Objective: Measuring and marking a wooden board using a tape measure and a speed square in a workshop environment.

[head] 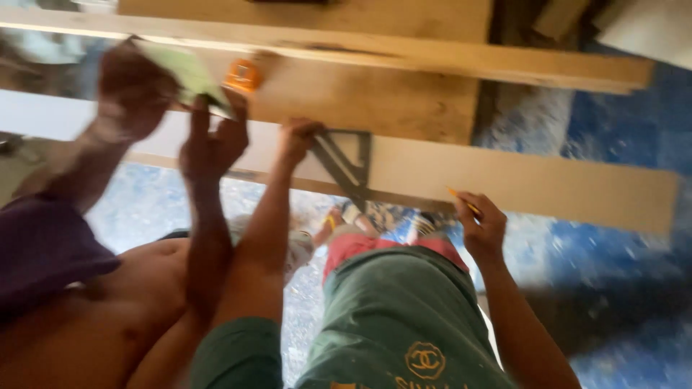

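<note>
My left hand (297,138) presses a dark triangular metal square (347,167) against a long pale board (548,186) that runs across in front of me. My right hand (481,225) holds a yellow pencil (461,201), with its tip just below the board's near edge, to the right of the square. The picture is blurred by motion, so I cannot tell whether the pencil touches the board. My green shirt (404,317), red shorts and sandalled feet (360,216) show below the board.
A co-worker on the left, in a purple sleeve (43,245), holds a green pad (189,75) beside an orange tape measure (243,75) with both hands. Wider wooden planks (375,97) and a long batten (461,59) lie beyond. The floor (620,259) is blue and dusty.
</note>
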